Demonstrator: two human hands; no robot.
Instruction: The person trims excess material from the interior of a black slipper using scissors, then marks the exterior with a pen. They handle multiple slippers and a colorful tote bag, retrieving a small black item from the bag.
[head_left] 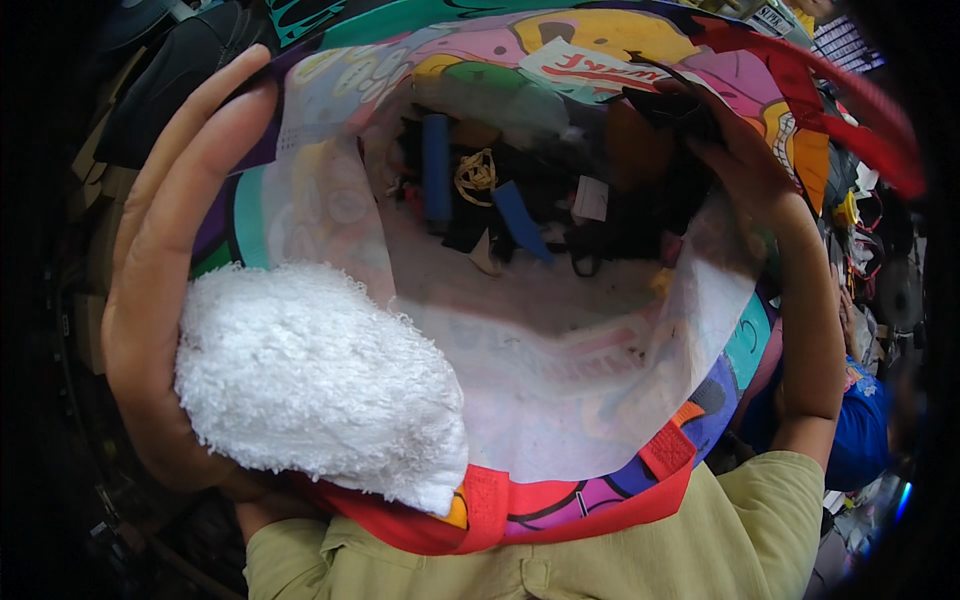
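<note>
A large, colourful cartoon-print shopping bag gapes wide before my chest, its pale lining showing. My left hand lies along its left side with long fingers raised. A white fluffy terry cloth is held against that palm and covers the thumb. My right hand reaches in at the far right rim, closed around something dark that shadow hides. Down inside the bag lie a blue strip, a shorter blue piece, a bundle of tan bands, a small white tag and black scraps.
One red strap loops along the near rim; another red strap sticks out blurred at the far right. A black shoe-like object is at the upper left. Beyond my right arm, a person in blue is beside cluttered goods.
</note>
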